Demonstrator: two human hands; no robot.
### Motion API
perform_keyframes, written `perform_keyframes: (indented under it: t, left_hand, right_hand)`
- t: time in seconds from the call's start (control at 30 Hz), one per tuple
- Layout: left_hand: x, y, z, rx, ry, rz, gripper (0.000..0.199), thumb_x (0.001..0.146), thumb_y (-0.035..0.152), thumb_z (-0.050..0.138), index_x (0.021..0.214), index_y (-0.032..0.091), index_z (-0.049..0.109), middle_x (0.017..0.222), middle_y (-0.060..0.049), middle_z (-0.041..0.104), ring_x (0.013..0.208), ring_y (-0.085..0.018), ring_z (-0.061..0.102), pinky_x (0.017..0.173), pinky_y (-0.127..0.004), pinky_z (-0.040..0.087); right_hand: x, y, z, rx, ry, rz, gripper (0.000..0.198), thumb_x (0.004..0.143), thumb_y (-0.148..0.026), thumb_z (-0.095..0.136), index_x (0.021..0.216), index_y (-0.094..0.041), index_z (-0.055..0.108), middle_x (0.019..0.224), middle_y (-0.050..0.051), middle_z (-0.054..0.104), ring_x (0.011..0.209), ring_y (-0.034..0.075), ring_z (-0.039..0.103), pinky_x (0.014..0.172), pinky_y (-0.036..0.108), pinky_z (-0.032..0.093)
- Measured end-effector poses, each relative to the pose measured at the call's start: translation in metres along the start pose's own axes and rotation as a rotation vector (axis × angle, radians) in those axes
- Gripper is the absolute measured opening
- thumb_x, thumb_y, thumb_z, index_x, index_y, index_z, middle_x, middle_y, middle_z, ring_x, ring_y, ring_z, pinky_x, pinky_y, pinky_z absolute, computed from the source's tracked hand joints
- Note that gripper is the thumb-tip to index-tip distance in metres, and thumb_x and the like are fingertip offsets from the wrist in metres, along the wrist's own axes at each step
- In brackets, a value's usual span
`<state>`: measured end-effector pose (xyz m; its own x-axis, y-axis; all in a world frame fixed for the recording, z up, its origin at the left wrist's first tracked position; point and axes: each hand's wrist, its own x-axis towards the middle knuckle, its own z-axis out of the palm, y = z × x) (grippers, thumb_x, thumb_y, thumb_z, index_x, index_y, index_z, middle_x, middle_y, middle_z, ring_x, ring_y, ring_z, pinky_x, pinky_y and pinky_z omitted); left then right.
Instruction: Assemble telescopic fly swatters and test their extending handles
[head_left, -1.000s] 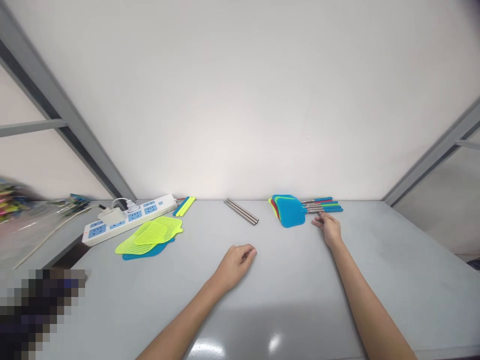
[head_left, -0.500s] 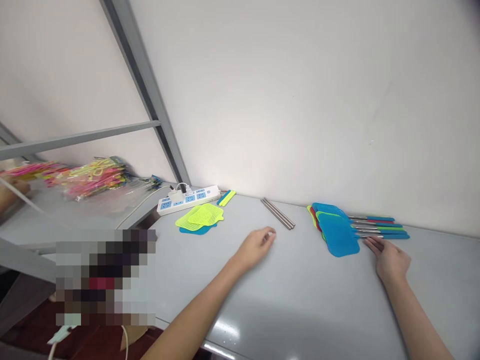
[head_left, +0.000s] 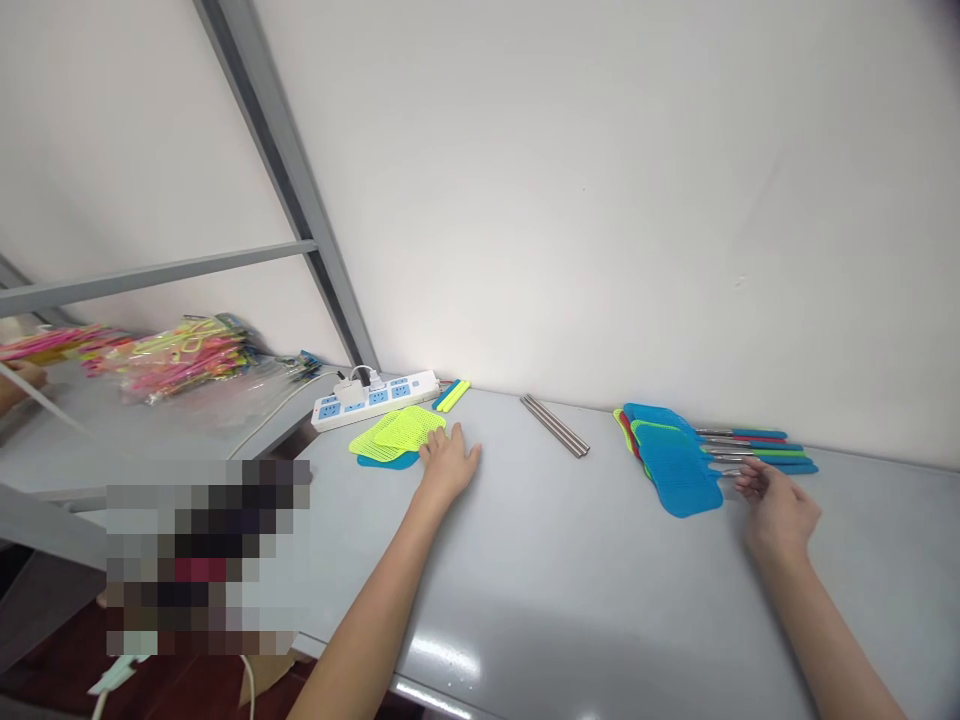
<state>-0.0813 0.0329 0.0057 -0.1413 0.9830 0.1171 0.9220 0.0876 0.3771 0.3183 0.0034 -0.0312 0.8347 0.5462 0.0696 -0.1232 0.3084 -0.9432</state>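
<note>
Against pale wall (head_left: 525,200), grey table (head_left: 562,560); left fingers (head_left: 456,438) spread at yellow mesh heads (head_left: 405,428); right fingers (head_left: 754,475), grip unclear.

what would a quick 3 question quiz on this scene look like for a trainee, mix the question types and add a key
1. True or false: the metal rods lie between the lime mesh heads and the swatter pile.

2. Which is the left hand nearest to?
a) the metal rods
b) the lime mesh heads
c) the swatter pile

3. Fill in the colour: the loose grips at the end of the power strip are lime and ____.

Key: 1 true; 2 b; 3 blue.
</note>
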Motion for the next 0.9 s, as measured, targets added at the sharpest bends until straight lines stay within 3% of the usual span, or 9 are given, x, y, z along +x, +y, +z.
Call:
perform_keyframes:
  t: [0.3, 0.43, 0.6, 0.73, 0.9]
  left_hand:
    - [-0.016, 0.021, 0.014, 0.086, -0.066, 0.086, 0.053, 0.078, 0.042, 0.036, 0.119, 0.008, 0.036, 0.133, -0.025, 0.022, 0.123, -0.038, 0.012, 0.093, -0.048, 0.015]
    - [-0.024, 0.031, 0.016, 0.074, -0.064, 0.161, 0.046, 0.081, 0.038, 0.034, 0.118, 0.011, 0.038, 0.133, -0.023, 0.024, 0.123, -0.035, 0.015, 0.093, -0.047, 0.017]
    - [-0.030, 0.038, 0.017, 0.021, -0.071, 0.322, 0.038, 0.083, 0.035, 0.030, 0.113, 0.016, 0.043, 0.130, -0.017, 0.032, 0.121, -0.030, 0.025, 0.092, -0.045, 0.022]
    - [-0.030, 0.039, 0.018, -0.046, -0.088, 0.470, 0.033, 0.084, 0.032, 0.029, 0.108, 0.018, 0.047, 0.123, -0.012, 0.043, 0.118, -0.024, 0.032, 0.092, -0.042, 0.028]
    - [-0.028, 0.042, 0.019, -0.136, -0.108, 0.621, 0.031, 0.085, 0.022, 0.030, 0.109, 0.019, 0.049, 0.117, -0.006, 0.051, 0.112, -0.014, 0.041, 0.092, -0.029, 0.033]
  right_hand:
    - [-0.032, -0.011, 0.021, 0.009, -0.197, 0.028, 0.019, 0.064, -0.027, 0.055, 0.072, -0.013, 0.064, 0.058, 0.001, 0.053, 0.045, 0.009, 0.046, 0.041, 0.022, 0.039]
    - [-0.045, -0.016, 0.027, 0.048, -0.261, 0.099, 0.020, 0.065, -0.030, 0.057, 0.073, -0.013, 0.064, 0.057, -0.001, 0.051, 0.046, 0.008, 0.044, 0.042, 0.022, 0.038]
    - [-0.069, -0.020, 0.039, -0.005, -0.456, 0.114, 0.021, 0.068, -0.032, 0.056, 0.077, -0.015, 0.063, 0.061, -0.001, 0.053, 0.048, 0.009, 0.046, 0.046, 0.022, 0.038]
    - [-0.096, -0.023, 0.050, 0.028, -0.651, 0.262, 0.024, 0.070, -0.033, 0.056, 0.088, -0.018, 0.061, 0.071, 0.002, 0.055, 0.055, 0.010, 0.050, 0.050, 0.023, 0.041]
    - [-0.124, -0.026, 0.058, 0.020, -0.917, 0.510, 0.034, 0.073, -0.033, 0.053, 0.105, -0.023, 0.053, 0.102, 0.007, 0.053, 0.076, 0.016, 0.056, 0.063, 0.029, 0.045]
